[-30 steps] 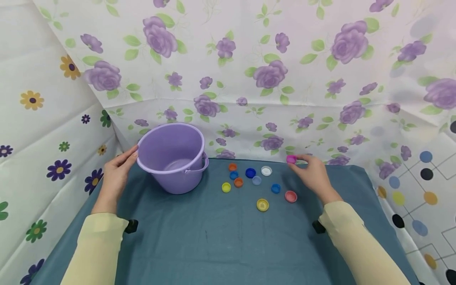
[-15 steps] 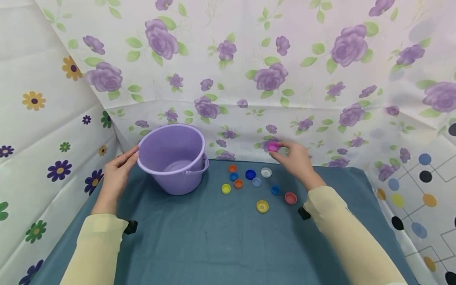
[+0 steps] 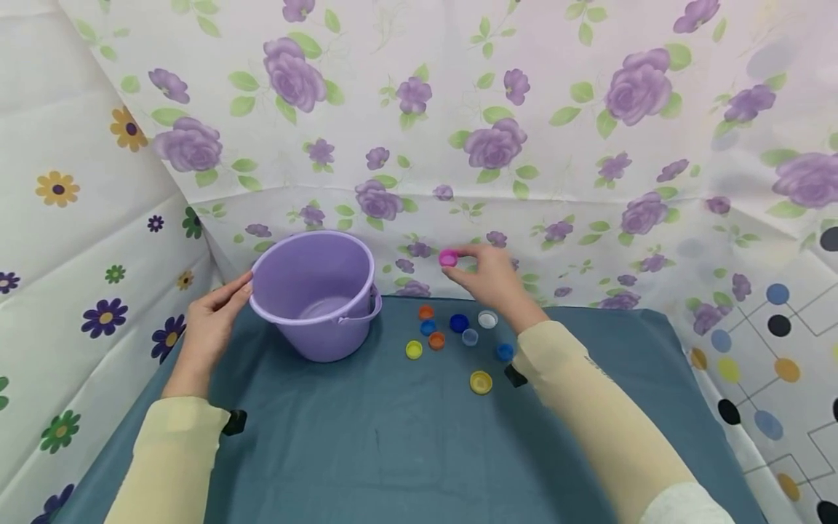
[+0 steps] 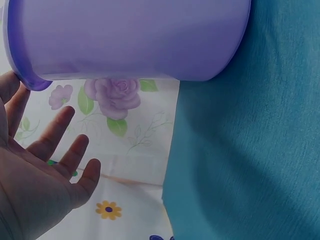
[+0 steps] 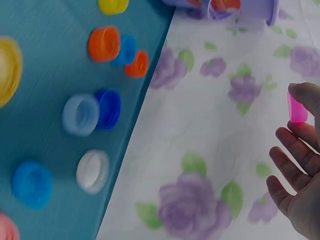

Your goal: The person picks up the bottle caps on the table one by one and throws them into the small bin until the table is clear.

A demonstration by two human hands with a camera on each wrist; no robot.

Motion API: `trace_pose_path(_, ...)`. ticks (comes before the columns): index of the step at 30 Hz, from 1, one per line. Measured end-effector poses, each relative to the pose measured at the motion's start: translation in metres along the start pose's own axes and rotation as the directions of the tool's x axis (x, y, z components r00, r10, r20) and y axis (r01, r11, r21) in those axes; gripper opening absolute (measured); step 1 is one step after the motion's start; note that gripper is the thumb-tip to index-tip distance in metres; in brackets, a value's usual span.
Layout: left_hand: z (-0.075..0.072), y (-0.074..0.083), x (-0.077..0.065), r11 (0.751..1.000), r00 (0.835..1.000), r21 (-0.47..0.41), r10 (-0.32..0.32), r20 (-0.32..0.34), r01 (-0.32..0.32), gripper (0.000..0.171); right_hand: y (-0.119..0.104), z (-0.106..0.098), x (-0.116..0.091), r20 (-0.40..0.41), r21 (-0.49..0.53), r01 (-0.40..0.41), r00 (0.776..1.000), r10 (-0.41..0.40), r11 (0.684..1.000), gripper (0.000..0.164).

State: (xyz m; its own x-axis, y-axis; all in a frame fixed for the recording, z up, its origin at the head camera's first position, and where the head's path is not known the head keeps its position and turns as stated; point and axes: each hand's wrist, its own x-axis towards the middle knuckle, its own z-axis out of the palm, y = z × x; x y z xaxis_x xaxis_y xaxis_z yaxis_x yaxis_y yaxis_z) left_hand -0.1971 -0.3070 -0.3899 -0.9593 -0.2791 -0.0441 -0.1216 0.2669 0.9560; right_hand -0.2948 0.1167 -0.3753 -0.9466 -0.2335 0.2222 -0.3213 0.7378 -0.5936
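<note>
A lilac bucket (image 3: 325,343) stands at the back left of the cloth. My left hand (image 3: 211,320) pinches its rim at the left between thumb and index finger; the other fingers are spread below the rim in the left wrist view. With thumb and fingertips, my right hand (image 3: 495,280) pinches a small pink bottle cap (image 3: 448,259), held up in the air right of the bucket. Below lie loose caps: orange (image 3: 436,340), dark blue (image 3: 459,323), pale blue (image 3: 470,337), white (image 3: 487,319) and yellow (image 3: 414,350) among them. A salmon cap (image 5: 7,227) shows in the right wrist view.
The bucket's handle (image 3: 377,304) hangs down on its right side. A larger yellow cap (image 3: 481,382) and a blue cap (image 3: 505,352) lie near my right sleeve. Flowered sheeting (image 3: 393,167) rises behind the blue-green cloth (image 3: 366,451).
My right hand has carried the pink cap leftward and upward towards the bucket. Its forearm now covers the salmon cap in the head view. My left hand has stayed at the rim.
</note>
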Motion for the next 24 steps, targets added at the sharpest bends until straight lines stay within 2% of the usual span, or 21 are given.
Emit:
trace_pose_path(6,-0.003,-0.005,0.004,0.999,1.000,0.035,0.000,0.009,0.000,0.056,-0.027,0.016,0.013,0.046,0.025,0.045,0.998,-0.046,0.999,0.043)
trace_pose_path(13,-0.006,-0.013,0.015,0.998,1.000,0.060,0.006,0.023,-0.008,0.056,-0.057,0.034,0.025,0.053,0.057,0.104,0.993,-0.107,0.993,0.040)
trace_pose_path(18,-0.006,-0.015,0.015,0.997,0.999,0.079,-0.014,0.036,0.011,0.058,-0.077,0.051,0.026,0.094,0.089,0.107,0.989,-0.115,0.990,0.038)
trace_pose_path(24,-0.007,-0.014,0.014,0.997,1.000,0.074,-0.012,0.025,0.010,0.057,-0.099,0.060,0.030,0.088,0.086,0.144,0.985,-0.151,0.986,0.041)
